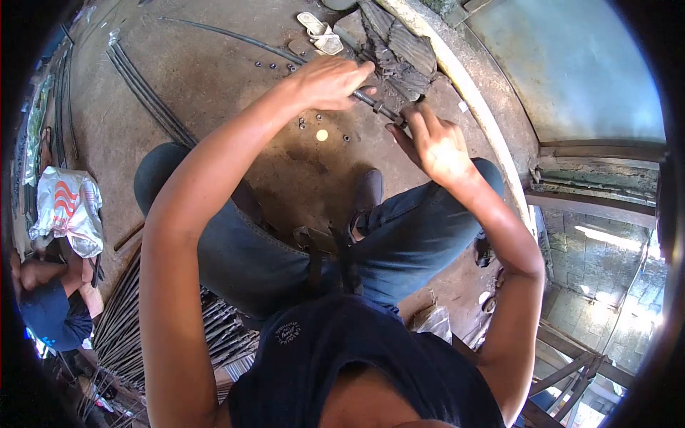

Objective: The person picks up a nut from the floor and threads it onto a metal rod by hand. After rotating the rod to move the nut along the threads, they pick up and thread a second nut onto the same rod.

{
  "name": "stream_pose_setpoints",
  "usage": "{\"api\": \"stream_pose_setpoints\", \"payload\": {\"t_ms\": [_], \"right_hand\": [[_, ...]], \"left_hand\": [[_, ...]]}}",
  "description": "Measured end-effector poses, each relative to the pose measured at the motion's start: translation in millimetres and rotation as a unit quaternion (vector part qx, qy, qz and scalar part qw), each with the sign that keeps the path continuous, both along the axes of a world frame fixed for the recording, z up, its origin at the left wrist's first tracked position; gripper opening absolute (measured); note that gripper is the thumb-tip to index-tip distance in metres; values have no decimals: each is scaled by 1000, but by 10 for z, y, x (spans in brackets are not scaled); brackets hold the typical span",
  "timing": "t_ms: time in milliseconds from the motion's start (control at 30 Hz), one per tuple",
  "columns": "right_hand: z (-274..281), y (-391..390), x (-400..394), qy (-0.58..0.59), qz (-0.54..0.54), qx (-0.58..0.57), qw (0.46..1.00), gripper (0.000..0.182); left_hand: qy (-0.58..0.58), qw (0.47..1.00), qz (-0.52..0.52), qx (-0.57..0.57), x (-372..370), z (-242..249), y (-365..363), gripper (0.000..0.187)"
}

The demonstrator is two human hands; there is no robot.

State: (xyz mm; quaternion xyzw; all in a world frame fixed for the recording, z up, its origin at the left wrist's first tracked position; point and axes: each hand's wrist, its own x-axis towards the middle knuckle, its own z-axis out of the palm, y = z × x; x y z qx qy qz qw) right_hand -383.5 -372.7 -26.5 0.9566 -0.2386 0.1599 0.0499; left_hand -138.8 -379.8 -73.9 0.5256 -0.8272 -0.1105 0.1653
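Note:
A long dark metal rod (235,34) runs from the upper left down to the right, and its near end is threaded. My left hand (332,82) is closed around it close to the thread. A nut (377,107) sits on the threaded part between my two hands. My right hand (437,145) has its fingers closed at the rod's tip, and they hide the very end. Several small loose nuts (346,138) lie on the ground below and left of my left hand.
Several rods (146,89) lie on the floor at left, and a large bundle of them (121,321) is beside my leg. Another person (53,299) sits at far left near a white plastic bag (71,207). A sandal (320,33) and dark cloth (399,50) lie ahead. A long pale pole (471,93) curves along the right.

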Motion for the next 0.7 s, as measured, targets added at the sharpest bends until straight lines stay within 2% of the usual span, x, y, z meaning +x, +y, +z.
{"api": "stream_pose_setpoints", "payload": {"t_ms": [67, 200, 267, 300, 367, 400, 467, 500, 567, 600, 667, 700], "right_hand": [[33, -27, -11, 54, 63, -67, 994, 30], [-70, -90, -4, 82, 69, -73, 992, 30], [-102, -85, 39, 43, 27, -1, 999, 32], [-101, -58, 64, 44, 28, -1, 999, 32], [-72, 53, 87, -39, -36, 107, 993, 31], [-45, 73, 99, -39, -35, 108, 993, 31], [1, 99, 111, -107, -78, 247, 960, 32], [-9, 98, 109, -109, -78, 247, 960, 32], [-43, 101, 90, -181, -124, 330, 918, 28], [-71, 106, 97, -184, -124, 331, 917, 28], [-121, 122, 153, -333, -111, 394, 850, 22], [-69, 146, 184, -359, -103, 407, 834, 17]], "left_hand": [[-2, 1000, -5, 0, 0, 3, 12, 35], [-12, 1000, -10, 25, -4, 30, 22, 30], [4, 1000, -8, 12, 2, 47, 38, 31], [21, 1000, -6, 0, 12, 51, 45, 31], [24, 1000, 4, 1, 8, 54, 52, 31], [25, 1000, 12, 0, 8, 57, 46, 30], [33, 999, 11, -14, 18, 48, 14, 30], [40, 999, 11, -29, 26, 45, 2, 30], [38, 999, 19, -34, 36, 62, -4, 30], [39, 998, 27, -39, 40, 82, 0, 30], [36, 998, 42, -39, 41, 132, 5, 30], [36, 997, 59, -41, 39, 160, 5, 30]]}}
